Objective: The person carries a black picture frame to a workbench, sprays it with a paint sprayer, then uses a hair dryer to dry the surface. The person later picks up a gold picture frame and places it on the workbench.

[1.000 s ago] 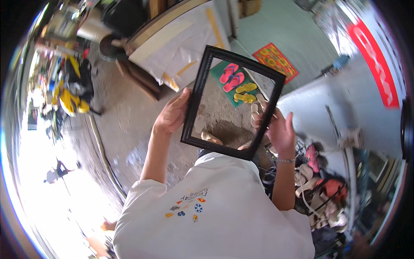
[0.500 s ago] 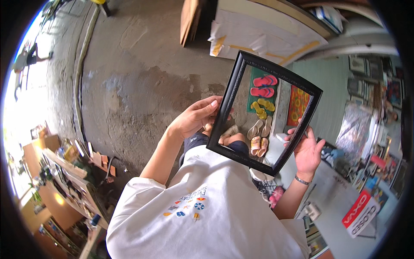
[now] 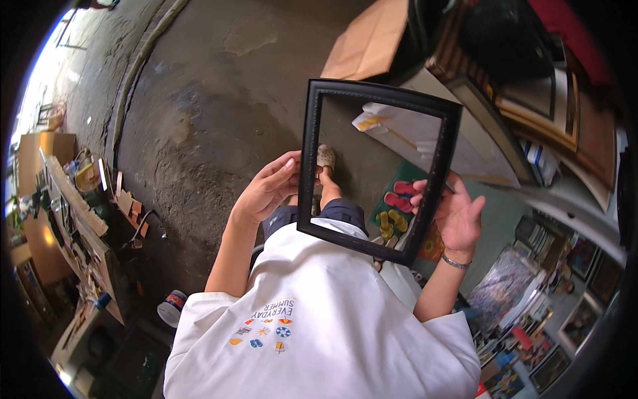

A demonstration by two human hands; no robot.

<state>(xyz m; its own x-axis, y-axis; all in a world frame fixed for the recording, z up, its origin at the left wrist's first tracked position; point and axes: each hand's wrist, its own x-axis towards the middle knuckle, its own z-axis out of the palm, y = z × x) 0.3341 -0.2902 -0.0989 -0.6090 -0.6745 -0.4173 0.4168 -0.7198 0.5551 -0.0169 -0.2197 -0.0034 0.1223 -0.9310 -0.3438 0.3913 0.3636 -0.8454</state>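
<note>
An empty black picture frame (image 3: pixel 309 153) with a patterned inner edge is held up in front of my body, tilted slightly. My left hand (image 3: pixel 269 186) grips its left side, thumb in front and fingertips behind the bar. At the opposite side my right hand (image 3: pixel 455 216) holds the right bar, its fingertips showing through the opening and its thumb pointing outward. Through the frame I see the floor, part of my legs, a clog on one foot, and sandals on a green mat.
Pink flip-flops (image 3: pixel 401 196) and yellow sandals (image 3: pixel 392 223) lie beyond the frame. Boards and frames (image 3: pixel 538 100) lean at the far right, near a cardboard piece (image 3: pixel 369 43). A cluttered wooden bench (image 3: pixel 80 219) stands left, with a paint bucket (image 3: pixel 173 307) nearby.
The picture frame and both hands have shifted left in view, and the frame sits more upright. My view has turned, bringing more leaning boards and the bucket into sight.
</note>
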